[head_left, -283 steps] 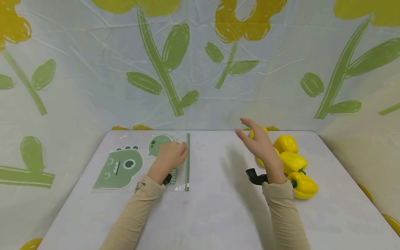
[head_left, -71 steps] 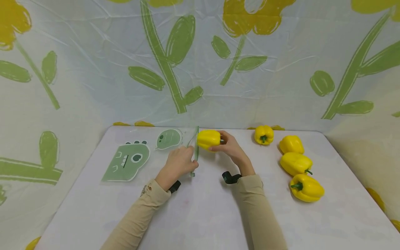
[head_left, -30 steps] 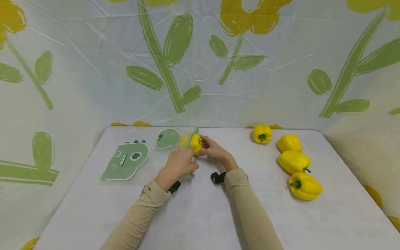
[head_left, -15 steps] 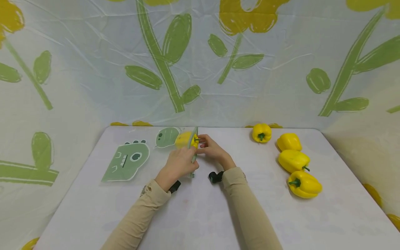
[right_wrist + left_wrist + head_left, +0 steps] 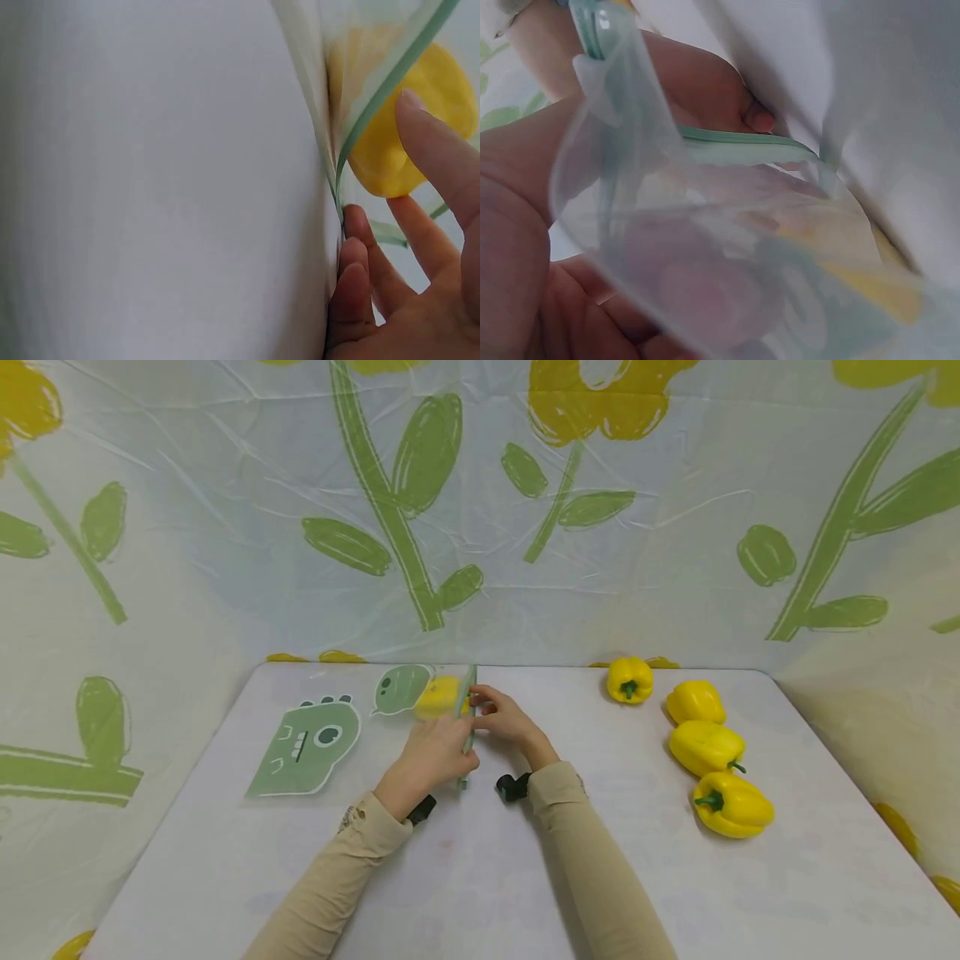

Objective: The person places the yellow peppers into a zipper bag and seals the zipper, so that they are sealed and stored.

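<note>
the yellow pepper (image 5: pixel 440 697) lies inside the clear bag (image 5: pixel 420 706), just left of the right hand (image 5: pixel 504 720) — its fingers (image 5: pixel 435 154) straight, nudging it deeper. the left hand (image 5: pixel 431 758) pinches the bag's green mouth open on the bench (image 5: pixel 480 877).

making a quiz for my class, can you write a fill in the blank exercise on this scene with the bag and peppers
1. The left hand holds open a clear zip bag printed with a green ____.
2. The pepper in the bag is ____ in colour.
3. The number of loose peppers on the white table is ____.
4. The right hand is at the bag's ____.

Missing words: dinosaur; yellow; four; opening
</note>
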The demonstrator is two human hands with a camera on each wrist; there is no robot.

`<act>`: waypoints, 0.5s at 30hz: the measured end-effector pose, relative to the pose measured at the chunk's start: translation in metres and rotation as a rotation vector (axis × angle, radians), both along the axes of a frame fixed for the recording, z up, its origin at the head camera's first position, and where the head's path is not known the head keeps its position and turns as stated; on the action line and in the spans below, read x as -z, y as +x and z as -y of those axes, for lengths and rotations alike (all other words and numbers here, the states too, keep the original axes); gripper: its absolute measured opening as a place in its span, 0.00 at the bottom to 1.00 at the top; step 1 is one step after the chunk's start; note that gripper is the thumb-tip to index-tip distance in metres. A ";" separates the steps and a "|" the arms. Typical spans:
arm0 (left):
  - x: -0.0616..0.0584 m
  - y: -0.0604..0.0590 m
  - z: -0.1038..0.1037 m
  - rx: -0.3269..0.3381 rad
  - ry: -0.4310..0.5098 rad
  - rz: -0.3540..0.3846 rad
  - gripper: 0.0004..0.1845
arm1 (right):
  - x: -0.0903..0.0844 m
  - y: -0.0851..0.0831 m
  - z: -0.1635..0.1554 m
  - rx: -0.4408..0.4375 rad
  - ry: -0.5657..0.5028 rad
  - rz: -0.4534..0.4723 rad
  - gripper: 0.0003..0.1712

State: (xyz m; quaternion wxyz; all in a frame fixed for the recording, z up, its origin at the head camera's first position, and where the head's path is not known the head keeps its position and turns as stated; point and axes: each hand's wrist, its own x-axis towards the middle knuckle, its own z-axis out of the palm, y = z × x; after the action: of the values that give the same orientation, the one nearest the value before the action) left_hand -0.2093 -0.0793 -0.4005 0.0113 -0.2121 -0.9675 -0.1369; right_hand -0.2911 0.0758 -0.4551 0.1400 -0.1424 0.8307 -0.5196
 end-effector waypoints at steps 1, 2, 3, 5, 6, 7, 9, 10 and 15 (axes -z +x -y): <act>0.000 0.000 0.000 0.003 0.002 -0.006 0.10 | 0.000 0.000 0.001 0.003 0.006 -0.002 0.37; 0.000 0.000 0.000 0.005 0.004 -0.012 0.10 | 0.001 0.000 0.001 0.007 0.012 -0.005 0.37; 0.001 0.000 0.000 0.006 0.005 -0.015 0.10 | 0.001 0.000 0.001 0.012 0.018 -0.005 0.37; 0.001 0.000 0.000 0.007 0.005 -0.022 0.09 | 0.001 0.000 0.002 0.015 0.027 -0.004 0.36; 0.000 0.001 0.000 0.006 0.007 -0.024 0.09 | 0.001 0.000 0.002 0.018 0.031 -0.004 0.37; 0.001 0.000 0.000 0.005 0.008 -0.024 0.09 | 0.001 0.000 0.002 0.020 0.032 -0.004 0.37; 0.001 0.000 -0.001 0.002 0.006 -0.024 0.10 | 0.000 0.002 0.001 0.031 0.021 -0.005 0.37; 0.001 0.000 -0.001 -0.002 0.007 -0.022 0.10 | -0.001 0.002 0.001 0.036 0.007 -0.005 0.37; 0.002 -0.001 -0.001 -0.019 -0.014 -0.025 0.16 | -0.005 0.007 -0.007 0.066 -0.098 0.019 0.36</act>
State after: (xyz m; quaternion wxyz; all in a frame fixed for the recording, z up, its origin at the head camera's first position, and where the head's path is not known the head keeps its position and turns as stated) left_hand -0.2100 -0.0784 -0.4024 0.0233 -0.2046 -0.9702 -0.1274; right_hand -0.2844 0.0827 -0.4500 0.1236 -0.1168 0.8072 -0.5653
